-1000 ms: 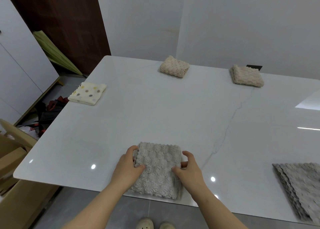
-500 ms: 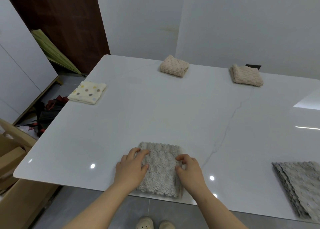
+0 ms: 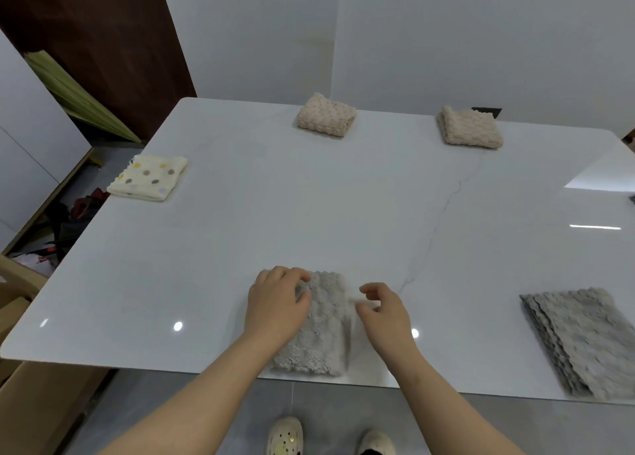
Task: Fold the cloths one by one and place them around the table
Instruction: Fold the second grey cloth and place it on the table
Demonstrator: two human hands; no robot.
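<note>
White stone-look table [image 3: 343,197] fills most of the room from where I stand, against bare pale walls. 3 folded cloths already sit along its edges: a cream dotted cloth [image 3: 147,179] on the left side and 2 beige cloths [image 3: 326,116] [image 3: 470,128] at the far side, well apart.

At the near edge lies a grey cloth [image 3: 319,331], folded into a compact rectangle. The left hand [image 3: 278,303] rests palm-down on its left part, pressing it and not gripping. The right hand [image 3: 385,312] hovers just beside its right edge, fingers loosely curled and, as far as the blur allows, holding nothing.

So I'd judge cloth 4 is about finished. A stack of grey cloths [image 3: 584,337] at the near right awaits folding, so plenty remains.
</note>
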